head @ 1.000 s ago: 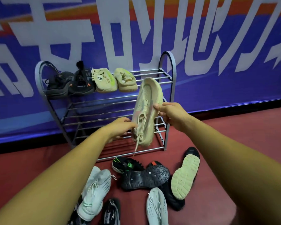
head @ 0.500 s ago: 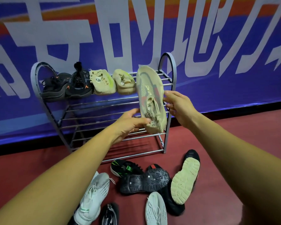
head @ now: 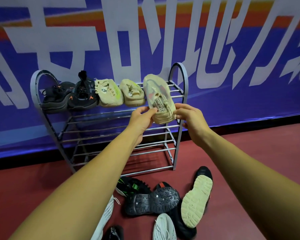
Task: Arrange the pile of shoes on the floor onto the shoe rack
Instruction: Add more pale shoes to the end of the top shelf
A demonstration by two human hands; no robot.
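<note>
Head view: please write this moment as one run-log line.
beige sneaker: held at shoe rack top tier, toe inward | left hand: grips its side | right hand: pinches its heel | status: not yet released

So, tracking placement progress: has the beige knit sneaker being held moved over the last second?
Yes: the beige knit sneaker rose from the grey metal shoe rack's middle shelves to its top shelf's right end.

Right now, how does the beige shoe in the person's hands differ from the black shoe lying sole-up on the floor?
The beige shoe is pale tan; the black shoe is dark. The beige shoe shows its laces, toe toward the shoe rack; the black shoe shows its tread. The left hand and right hand hold the beige shoe; no hand touches the black shoe. Both are sneakers.
</note>
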